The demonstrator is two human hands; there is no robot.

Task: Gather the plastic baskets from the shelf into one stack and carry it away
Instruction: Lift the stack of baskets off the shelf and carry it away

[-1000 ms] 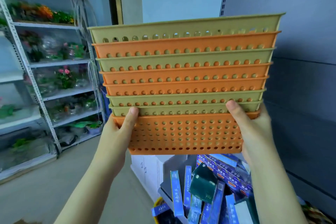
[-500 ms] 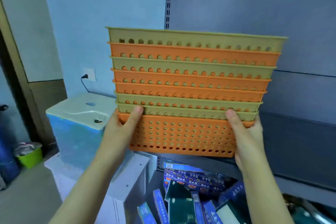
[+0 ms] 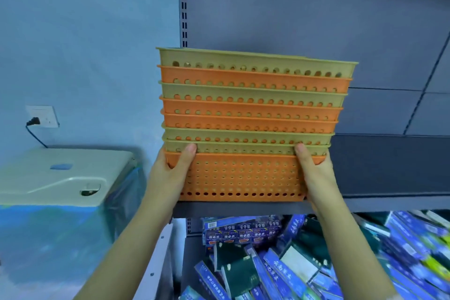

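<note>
A nested stack of several perforated plastic baskets (image 3: 250,114), orange and olive-green in turn, is upright in front of me. My left hand (image 3: 170,173) grips the left end of the bottom orange basket, thumb on its front. My right hand (image 3: 314,173) grips the right end the same way. The stack's base sits at the front edge of the grey shelf (image 3: 379,202), at its left end; I cannot tell if it rests on it.
The grey shelving back panel (image 3: 292,7) rises behind the stack. Below the shelf lies a heap of blue and dark green boxes (image 3: 304,258). A white-lidded appliance under blue plastic film (image 3: 56,190) stands at the left, with a wall socket (image 3: 42,115) above it.
My view has swung right, from the plant shelves and aisle to the grey shelving. The stack, still in both hands, has moved down toward the grey shelf's front edge.
</note>
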